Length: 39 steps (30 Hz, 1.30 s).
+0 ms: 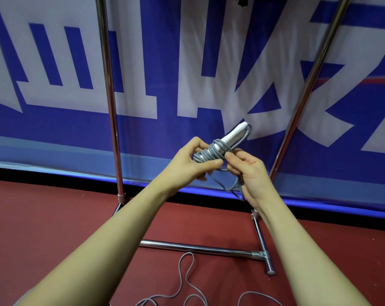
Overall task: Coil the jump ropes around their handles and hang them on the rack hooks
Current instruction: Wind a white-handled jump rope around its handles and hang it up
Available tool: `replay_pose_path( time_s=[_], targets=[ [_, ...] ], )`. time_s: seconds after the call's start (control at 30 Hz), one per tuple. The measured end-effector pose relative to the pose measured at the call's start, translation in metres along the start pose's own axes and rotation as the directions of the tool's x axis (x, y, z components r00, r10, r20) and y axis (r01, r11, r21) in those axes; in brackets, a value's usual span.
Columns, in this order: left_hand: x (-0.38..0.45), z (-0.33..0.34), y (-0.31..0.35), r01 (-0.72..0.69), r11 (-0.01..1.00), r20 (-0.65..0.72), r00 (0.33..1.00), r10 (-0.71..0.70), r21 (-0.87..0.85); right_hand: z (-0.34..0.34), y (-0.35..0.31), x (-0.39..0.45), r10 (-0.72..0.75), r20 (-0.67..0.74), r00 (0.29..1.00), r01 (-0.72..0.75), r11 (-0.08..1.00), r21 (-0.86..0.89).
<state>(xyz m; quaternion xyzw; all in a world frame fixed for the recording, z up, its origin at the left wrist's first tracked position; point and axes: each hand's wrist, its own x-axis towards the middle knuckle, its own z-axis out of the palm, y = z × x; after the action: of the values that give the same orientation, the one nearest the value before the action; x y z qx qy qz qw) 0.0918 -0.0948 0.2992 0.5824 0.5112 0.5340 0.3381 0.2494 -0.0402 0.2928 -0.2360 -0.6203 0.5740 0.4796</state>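
A white jump rope handle [235, 134] points up and to the right, with several turns of grey rope [213, 151] wound around its lower part. My left hand [191, 160] grips the wrapped handle from the left. My right hand [251, 173] pinches the rope just right of the coil, and a loose strand hangs down past its palm. More grey rope [187, 274] lies in loops on the red floor below. The metal rack [112, 107] stands right behind my hands; its hooks are out of view.
The rack's right upright [306, 89] leans up to the right. Its base bar [198, 248] and foot [264, 246] rest on the red floor. A blue banner [55, 62] with large white characters hangs behind the rack.
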Motion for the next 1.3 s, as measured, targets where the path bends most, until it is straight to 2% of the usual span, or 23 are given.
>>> replay_pose_path(
  time_s=[0.1,0.23,0.37,0.43,0.53,0.63,0.7,0.77,0.8,0.83,0.9,1.0,1.03,1.07,1.17,1.23,1.3],
  targets=[
    [0.001,-0.003,-0.004,-0.087,0.990,-0.048,0.995,0.093,0.114,-0.002,0.003,0.002,-0.004,0.029,1.000,0.005,1.000,-0.029],
    [-0.001,0.002,0.001,-0.077,0.996,-0.158,0.985,0.070,-0.039,-0.007,0.003,0.004,0.029,0.075,0.997,-0.030,0.999,0.011],
    [-0.001,0.000,0.002,-0.026,0.989,-0.118,0.993,0.009,-0.144,-0.014,0.006,0.005,0.037,-0.003,0.999,-0.037,0.998,-0.042],
    [0.001,0.002,-0.001,-0.007,0.994,-0.107,0.994,-0.005,-0.109,-0.014,0.008,0.004,0.025,-0.045,0.999,-0.027,0.999,-0.043],
    [0.004,0.003,-0.008,-0.094,0.986,-0.115,0.987,0.110,0.139,-0.008,0.010,0.000,0.013,-0.098,0.995,-0.016,0.999,-0.036],
    [0.004,0.004,-0.018,-0.201,0.883,-0.072,0.965,0.254,0.423,-0.004,0.009,0.000,0.040,-0.117,0.992,-0.039,0.999,0.008],
    [0.005,0.005,-0.021,-0.205,0.759,-0.103,0.936,0.336,0.618,-0.004,0.007,0.002,0.046,-0.074,0.996,-0.046,0.999,0.005],
    [0.007,0.003,-0.021,-0.216,0.542,-0.094,0.868,0.487,0.812,-0.007,0.008,0.004,0.051,-0.015,0.999,-0.050,0.998,0.029],
    [0.007,0.002,-0.018,-0.224,0.488,-0.079,0.847,0.525,0.844,-0.008,0.008,0.005,0.051,0.018,0.999,-0.052,0.998,0.032],
    [0.008,0.001,-0.015,-0.224,0.506,-0.081,0.855,0.512,0.833,-0.010,0.009,0.005,0.047,0.047,0.998,-0.048,0.999,0.005],
    [0.003,0.003,-0.012,-0.256,0.667,-0.073,0.903,0.423,0.699,-0.013,0.009,0.005,0.033,0.071,0.997,-0.025,0.993,-0.113],
    [-0.003,0.009,-0.007,-0.287,0.897,-0.051,0.946,0.321,0.335,-0.011,0.008,0.002,0.024,0.009,1.000,-0.022,0.985,-0.170],
    [-0.002,0.010,-0.006,-0.252,0.938,-0.048,0.962,0.270,0.237,-0.010,0.007,0.002,0.008,-0.023,1.000,-0.012,0.988,-0.152],
    [-0.003,0.011,-0.005,-0.230,0.951,-0.034,0.970,0.242,0.209,-0.010,0.007,0.002,-0.006,-0.051,0.999,-0.001,0.991,-0.132],
    [0.000,0.006,-0.006,-0.263,0.886,-0.023,0.956,0.293,0.382,-0.010,0.010,0.001,-0.008,-0.064,0.998,0.002,0.995,-0.103],
    [0.003,0.006,-0.010,-0.279,0.783,-0.062,0.926,0.373,0.556,-0.011,0.014,0.002,-0.015,-0.016,1.000,0.013,0.993,-0.120],
    [0.004,0.007,-0.011,-0.237,0.642,-0.103,0.889,0.446,0.729,-0.011,0.015,0.004,0.019,0.048,0.999,-0.016,0.997,-0.077]
  ],
)
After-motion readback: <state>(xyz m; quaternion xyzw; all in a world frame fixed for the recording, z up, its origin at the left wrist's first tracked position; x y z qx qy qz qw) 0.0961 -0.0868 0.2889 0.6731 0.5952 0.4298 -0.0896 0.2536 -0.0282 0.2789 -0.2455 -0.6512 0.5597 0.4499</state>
